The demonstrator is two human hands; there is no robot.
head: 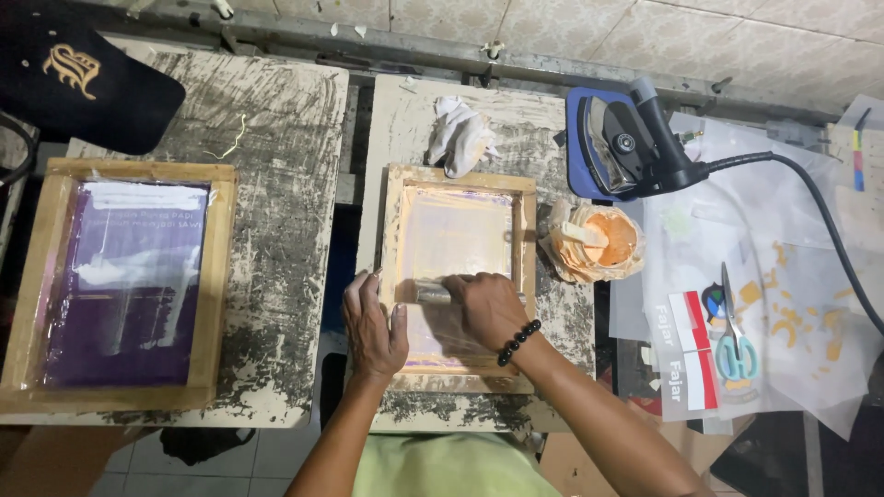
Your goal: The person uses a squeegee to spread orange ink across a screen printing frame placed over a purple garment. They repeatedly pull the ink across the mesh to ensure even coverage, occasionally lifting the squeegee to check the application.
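Note:
A wooden screen-printing frame (pixel 527 230) with pale orange ink on its mesh lies flat on a worn printing board (pixel 405 120). My right hand (pixel 486 306), with a black bead bracelet at the wrist, grips a squeegee (pixel 431 293) laid across the mesh near its middle. My left hand (pixel 373 324) presses flat on the frame's left rail, near its lower corner. An open container of orange ink (pixel 603 241) with a spatula in it sits just right of the frame. A crumpled white rag (pixel 460 136) lies behind the frame.
A second wooden frame (pixel 216 276) with purple mesh rests on the left board. A black cap (pixel 83 78) lies at the far left. On the right are a heat gun (pixel 635 147) with a black cable, scissors (pixel 735 345), paper sheets and red-and-white stickers (pixel 686 364).

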